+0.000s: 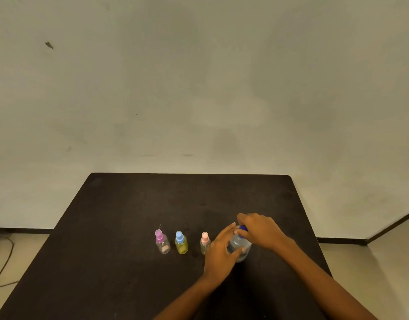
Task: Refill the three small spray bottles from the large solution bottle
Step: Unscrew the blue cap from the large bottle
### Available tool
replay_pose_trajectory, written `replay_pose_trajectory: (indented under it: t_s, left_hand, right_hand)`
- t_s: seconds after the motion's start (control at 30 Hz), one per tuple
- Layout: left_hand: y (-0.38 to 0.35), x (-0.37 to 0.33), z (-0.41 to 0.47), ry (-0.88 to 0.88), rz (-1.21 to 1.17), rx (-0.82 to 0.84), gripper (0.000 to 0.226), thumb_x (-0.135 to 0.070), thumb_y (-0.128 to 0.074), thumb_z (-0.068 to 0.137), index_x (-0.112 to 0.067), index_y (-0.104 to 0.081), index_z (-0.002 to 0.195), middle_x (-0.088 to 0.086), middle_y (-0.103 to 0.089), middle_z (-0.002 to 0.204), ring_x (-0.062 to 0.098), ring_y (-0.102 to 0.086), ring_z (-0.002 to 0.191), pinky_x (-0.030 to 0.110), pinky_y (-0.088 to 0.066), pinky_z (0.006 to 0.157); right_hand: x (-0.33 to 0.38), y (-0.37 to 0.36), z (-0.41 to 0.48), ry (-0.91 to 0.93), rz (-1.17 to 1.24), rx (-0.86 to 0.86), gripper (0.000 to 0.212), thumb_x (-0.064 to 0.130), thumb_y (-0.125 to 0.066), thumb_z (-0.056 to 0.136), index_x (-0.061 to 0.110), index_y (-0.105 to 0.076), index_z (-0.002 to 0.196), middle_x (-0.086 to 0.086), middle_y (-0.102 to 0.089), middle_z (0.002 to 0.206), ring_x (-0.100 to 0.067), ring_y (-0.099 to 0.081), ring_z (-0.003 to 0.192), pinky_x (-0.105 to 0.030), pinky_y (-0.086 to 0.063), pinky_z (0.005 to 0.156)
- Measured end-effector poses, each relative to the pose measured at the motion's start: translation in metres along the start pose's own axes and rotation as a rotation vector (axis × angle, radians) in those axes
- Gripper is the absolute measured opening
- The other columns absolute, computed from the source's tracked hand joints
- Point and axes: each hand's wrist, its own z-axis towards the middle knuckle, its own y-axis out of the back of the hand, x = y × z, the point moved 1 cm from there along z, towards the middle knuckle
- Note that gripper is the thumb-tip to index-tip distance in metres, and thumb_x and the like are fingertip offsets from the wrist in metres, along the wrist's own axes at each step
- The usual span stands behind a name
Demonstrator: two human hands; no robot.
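**Blue cap in the grip: opening the large solution bottle**

The left hand (221, 249) wraps its fingers round the clear body of the large solution bottle (240, 249), which stands upright on the dark counter (129, 215). The right hand (260, 229) reaches over the top, its fingers curled round the blue cap (244, 228). How far the cap is loosened cannot be told.

This looks like the opening step, unscrewing the supply bottle before any pouring.

Just to the left of the left hand stands the pink-capped spray bottle (205, 243), close to the back of that hand. Farther left is the blue-capped spray bottle (181, 244) with a yellowish body, then the purple-capped spray bottle (162, 243). All three wear their spray heads, so none is ready to take liquid.

The next move calls for a twist from the right hand while the left holds the body firm without squeezing it. The cap then needs a spot clear of both hands, and the nearest spray head has to come off.
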Motion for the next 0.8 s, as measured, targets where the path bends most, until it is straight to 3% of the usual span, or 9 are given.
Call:
replay_pose_trajectory:
  t_s: [0.1, 0.23, 0.33, 0.47, 0.5, 0.63, 0.8]
  left_hand:
    - [-0.001, 0.001, 0.003, 0.019, 0.006, 0.035, 0.059, -0.063, -0.06, 0.072, -0.039, -0.044, 0.123, -0.001, -0.054, 0.133, 0.002, -0.047, 0.122, 0.029, -0.038, 0.108]
    - [0.002, 0.0, 0.004, -0.008, 0.025, -0.005, 0.056, -0.024, -0.07, 0.081, -0.028, -0.047, 0.131, -0.006, -0.056, 0.132, 0.002, -0.05, 0.121, 0.028, -0.042, 0.105]
    - [0.003, 0.0, 0.002, -0.004, 0.002, 0.002, 0.06, -0.029, -0.071, 0.08, -0.026, -0.045, 0.134, -0.009, -0.056, 0.131, 0.0, -0.051, 0.121, 0.028, -0.042, 0.105]
    - [0.001, 0.002, 0.0, 0.005, -0.004, -0.02, 0.079, -0.068, -0.061, 0.067, -0.027, -0.046, 0.133, -0.007, -0.06, 0.125, 0.003, -0.055, 0.116, 0.034, -0.044, 0.103]
    - [0.001, 0.002, 0.0, 0.007, 0.0, -0.02, 0.08, -0.068, -0.061, 0.067, -0.025, -0.046, 0.134, -0.007, -0.059, 0.128, 0.003, -0.054, 0.118, 0.033, -0.043, 0.104]
    - [0.002, 0.0, 0.002, 0.001, 0.069, -0.009, 0.059, -0.032, -0.068, 0.082, -0.021, -0.045, 0.136, -0.007, -0.05, 0.137, 0.006, -0.045, 0.127, 0.031, -0.037, 0.109]
    - [0.001, -0.003, 0.002, -0.007, 0.081, -0.01, 0.054, -0.028, -0.068, 0.083, -0.019, -0.048, 0.133, -0.005, -0.053, 0.134, 0.006, -0.047, 0.124, 0.033, -0.038, 0.108]
  right_hand:
    - [0.002, 0.002, -0.001, 0.083, 0.017, 0.02, 0.019, 0.027, -0.052, 0.09, 0.017, -0.051, 0.107, -0.001, -0.051, 0.112, -0.009, -0.046, 0.087, -0.022, -0.042, 0.079]
    - [0.006, -0.001, -0.003, 0.073, -0.003, 0.002, 0.022, 0.026, -0.052, 0.089, 0.018, -0.051, 0.109, -0.001, -0.047, 0.115, -0.008, -0.045, 0.087, -0.021, -0.042, 0.077]
    - [0.005, -0.001, -0.003, 0.004, -0.007, -0.048, 0.027, 0.039, -0.049, 0.089, 0.021, -0.048, 0.109, 0.002, -0.051, 0.112, -0.011, -0.052, 0.091, -0.023, -0.043, 0.074]
    - [0.003, -0.003, -0.002, -0.136, -0.039, -0.106, 0.033, 0.046, -0.042, 0.092, 0.018, -0.049, 0.107, -0.002, -0.061, 0.101, -0.015, -0.059, 0.088, -0.027, -0.047, 0.075]
    - [0.003, -0.006, -0.002, -0.138, -0.029, -0.103, 0.031, 0.045, -0.041, 0.093, 0.017, -0.049, 0.106, -0.003, -0.062, 0.1, -0.015, -0.059, 0.086, -0.026, -0.047, 0.075]
    - [0.002, -0.011, -0.004, -0.075, 0.056, -0.118, 0.023, 0.038, -0.045, 0.093, 0.019, -0.051, 0.104, 0.002, -0.057, 0.097, -0.01, -0.053, 0.083, -0.023, -0.045, 0.073]
    - [-0.004, -0.012, -0.004, 0.054, 0.077, -0.054, 0.022, 0.031, -0.051, 0.089, 0.02, -0.054, 0.107, 0.001, -0.053, 0.112, -0.013, -0.052, 0.096, -0.03, -0.048, 0.084]
